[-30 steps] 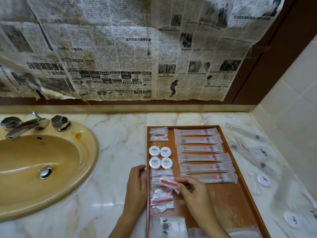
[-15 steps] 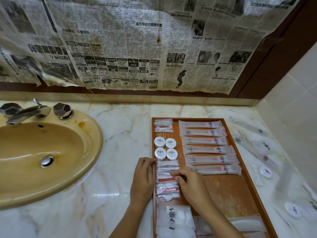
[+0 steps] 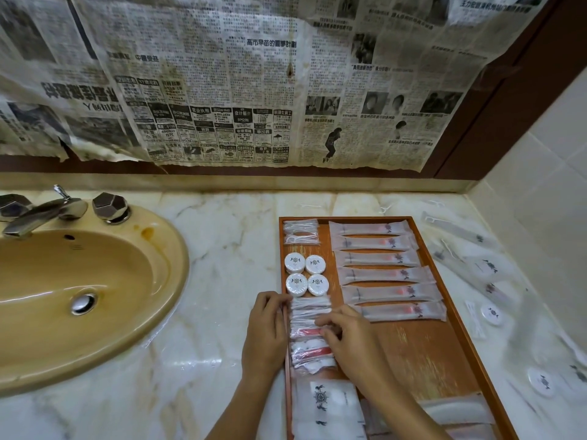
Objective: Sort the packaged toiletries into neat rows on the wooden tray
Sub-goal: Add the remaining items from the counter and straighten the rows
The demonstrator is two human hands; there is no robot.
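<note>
The wooden tray [image 3: 419, 350] lies on the marble counter. Its right column holds a row of several long frosted packets [image 3: 384, 275]. The left column has clear floss packets [image 3: 300, 231] at the far end, then several round white tubs [image 3: 305, 274], then a stack of small packets with red items [image 3: 309, 331]. My left hand [image 3: 265, 331] rests on the tray's left rim, fingertips against the left ends of these small packets. My right hand [image 3: 347, 339] touches their right ends with bent fingertips. A flat white sachet [image 3: 327, 404] lies nearest to me.
A yellow sink [image 3: 79, 296] with a metal faucet [image 3: 41, 214] fills the left. Loose frosted packets [image 3: 482, 265] and round tubs [image 3: 492, 314] are scattered on the counter between the tray and the tiled right wall. Newspaper covers the wall behind.
My right hand has laid the red-striped small packet down onto the stack. Both hands now bracket the stack from left and right. The view has tilted slightly.
</note>
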